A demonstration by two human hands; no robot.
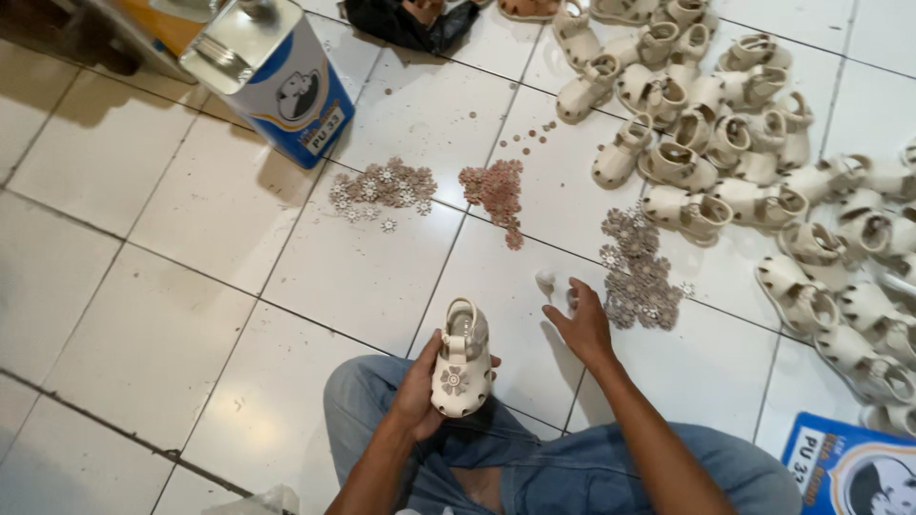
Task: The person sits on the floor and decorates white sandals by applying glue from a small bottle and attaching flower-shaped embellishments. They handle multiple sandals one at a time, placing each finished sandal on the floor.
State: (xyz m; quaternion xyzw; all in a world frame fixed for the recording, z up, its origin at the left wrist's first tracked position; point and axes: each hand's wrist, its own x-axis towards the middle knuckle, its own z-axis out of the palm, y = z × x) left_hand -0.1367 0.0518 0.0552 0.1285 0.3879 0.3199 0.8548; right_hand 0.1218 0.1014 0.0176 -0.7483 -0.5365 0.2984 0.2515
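My left hand (420,386) holds a small cream baby sandal (461,362) upright over my knee; a flower decoration sits on its toe. My right hand (580,322) reaches forward to the tiled floor, fingers touching down next to a small white object (545,279) and close to a pile of flower-shaped decorations (637,272). Whether the fingertips pinch anything cannot be seen.
Several cream sandals (725,143) lie heaped at the right and back. Two more piles of flower pieces, pale (382,188) and brownish (496,191), lie ahead. A blue and white metal can (277,76) stands back left; another blue can (844,467) is at bottom right.
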